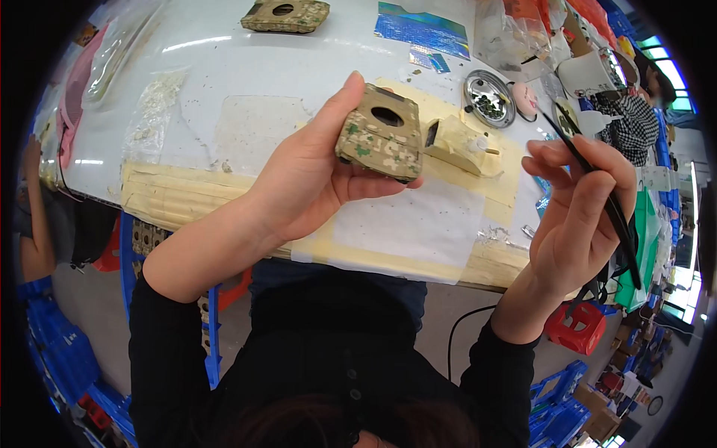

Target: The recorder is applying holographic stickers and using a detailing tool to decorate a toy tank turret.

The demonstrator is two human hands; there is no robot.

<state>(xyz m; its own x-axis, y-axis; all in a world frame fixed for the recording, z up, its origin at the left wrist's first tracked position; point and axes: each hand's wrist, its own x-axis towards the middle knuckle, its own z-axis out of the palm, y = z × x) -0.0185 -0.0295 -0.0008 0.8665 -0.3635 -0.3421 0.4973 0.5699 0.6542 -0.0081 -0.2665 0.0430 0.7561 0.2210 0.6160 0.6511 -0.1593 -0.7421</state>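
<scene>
My left hand (pixel 299 175) holds a camouflage-patterned toy tank hull (pixel 377 145) above the table, thumb along its left side and fingers underneath. A dark round hole shows in the hull's upper face. Raised at the right, my right hand (pixel 571 231) grips a pair of black tweezers (pixel 617 216), their tips pointing up and to the left. Nothing can be made out between the tips. Beside the hull, a block wrapped in yellowish tape (pixel 457 148) rests on the table. A round metal dish (pixel 511 113) with small dark green pieces stands behind it.
A second camouflage hull (pixel 302 16) lies at the far edge of the white table (pixel 246 67). Shiny blue sheets (pixel 422 31), a plastic bag of small pale pieces (pixel 153 104) and white paper (pixel 403 231) lie about. A red stool (pixel 575 328) stands below right. Another person's arm shows at far left.
</scene>
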